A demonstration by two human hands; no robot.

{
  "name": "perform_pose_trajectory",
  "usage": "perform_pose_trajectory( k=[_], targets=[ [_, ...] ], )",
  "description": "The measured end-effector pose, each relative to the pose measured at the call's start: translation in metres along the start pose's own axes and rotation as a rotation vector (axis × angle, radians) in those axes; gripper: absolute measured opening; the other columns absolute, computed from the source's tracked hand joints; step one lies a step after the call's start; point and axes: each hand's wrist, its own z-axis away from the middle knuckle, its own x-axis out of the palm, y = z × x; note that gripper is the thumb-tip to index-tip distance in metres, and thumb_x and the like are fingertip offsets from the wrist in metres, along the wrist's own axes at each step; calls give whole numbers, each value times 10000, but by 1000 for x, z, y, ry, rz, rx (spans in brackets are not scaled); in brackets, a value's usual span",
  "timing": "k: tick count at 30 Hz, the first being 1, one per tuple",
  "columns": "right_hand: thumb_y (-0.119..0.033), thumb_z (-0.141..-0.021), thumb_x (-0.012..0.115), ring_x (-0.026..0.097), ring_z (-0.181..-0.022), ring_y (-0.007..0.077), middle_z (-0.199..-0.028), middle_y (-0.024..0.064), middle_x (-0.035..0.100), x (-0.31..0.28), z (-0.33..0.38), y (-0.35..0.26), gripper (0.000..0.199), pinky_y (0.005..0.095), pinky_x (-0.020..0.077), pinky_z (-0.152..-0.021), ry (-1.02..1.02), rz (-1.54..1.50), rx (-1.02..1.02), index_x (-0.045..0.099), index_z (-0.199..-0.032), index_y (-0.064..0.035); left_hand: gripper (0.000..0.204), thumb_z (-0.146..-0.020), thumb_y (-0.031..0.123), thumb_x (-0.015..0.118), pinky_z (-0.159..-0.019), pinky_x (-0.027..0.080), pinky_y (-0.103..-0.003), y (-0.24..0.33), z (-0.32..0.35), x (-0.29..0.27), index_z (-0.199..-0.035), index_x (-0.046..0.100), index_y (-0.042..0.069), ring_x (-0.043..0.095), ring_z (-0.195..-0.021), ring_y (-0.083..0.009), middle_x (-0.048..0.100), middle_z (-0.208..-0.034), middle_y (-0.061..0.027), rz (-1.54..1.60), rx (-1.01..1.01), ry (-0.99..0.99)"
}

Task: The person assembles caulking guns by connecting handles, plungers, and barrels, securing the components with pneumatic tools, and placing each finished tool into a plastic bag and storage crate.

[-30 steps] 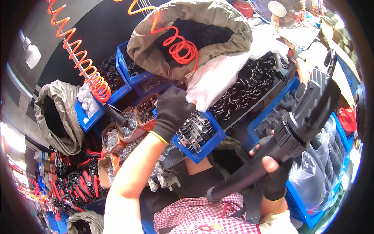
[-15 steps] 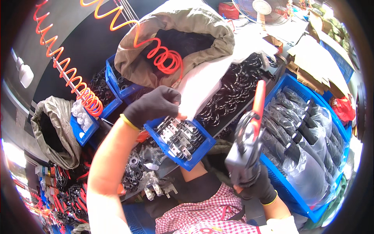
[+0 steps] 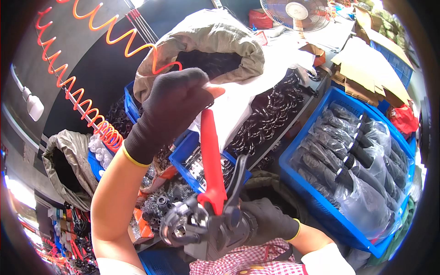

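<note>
The left hand (image 3: 176,107), gloved black, is raised with its fingers (image 3: 201,91) clenched round the tip of the red handle (image 3: 211,158) of a hand tool, apparently to steady or swing that lever. The right hand (image 3: 266,222), also gloved, grips the tool's dark metal head (image 3: 208,229) low by the chest, bracing it; the fingers are curled on it. Behind lie a small blue bin (image 3: 183,156) of metal parts, a sack (image 3: 206,41) of dark pieces, and an orange coiled hose (image 3: 78,98). To the right a large blue crate (image 3: 321,201) of bagged black handles crowds the bench, leaving little elbow room.
</note>
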Motion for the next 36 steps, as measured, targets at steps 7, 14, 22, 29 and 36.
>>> perform_pose_trajectory(
  k=[7, 14, 22, 29, 36],
  targets=[
    [-219, -633, 834, 695, -856, 316, -988, 130, 683, -14, -26, 3, 618, 377, 558, -747, 125, -57, 52, 567, -1156, -24, 116, -943, 57, 586, -658, 500, -314, 36, 30, -20, -1015, 609, -31, 622, -823, -181, 613, -1065, -145, 205, 165, 175],
    [-157, -762, 801, 621, -1031, 185, -1220, 104, 620, -30, -46, -17, 608, 364, 504, -905, 318, -654, 241, 527, -1283, -6, 388, -790, 344, 709, -568, 471, -348, 40, 189, 142, -1082, 696, 90, 631, -635, -226, 701, -876, -81, -90, 493, 169],
    [-286, -834, 742, 598, -967, 186, -1065, 90, 612, -40, -50, 23, 518, 348, 486, -877, 1077, -149, 191, 534, -1204, 12, 569, -814, 230, 733, -911, 492, -383, 86, 173, 169, -1273, 483, 5, 581, -1098, -242, 571, -1244, -137, 1195, -658, 238],
    [-202, -739, 795, 633, -1090, 284, -1172, 177, 636, -28, 88, 86, 618, 401, 498, -892, 145, 572, 116, 540, -1259, 12, 774, -879, 614, 587, -967, 497, -418, 52, 209, 193, -1373, 447, 35, 584, -1126, -256, 574, -1285, -120, 1961, -740, 192],
    [-321, -674, 831, 550, -1201, 235, -1269, 146, 606, 0, 100, -1, 746, 395, 398, -1063, 224, -1003, 446, 572, -1310, -29, 449, -942, 253, 633, -1008, 466, -384, 38, 339, 291, -1317, 522, 33, 577, -1162, -241, 589, -1291, -111, 1046, -515, -377]
  ],
)
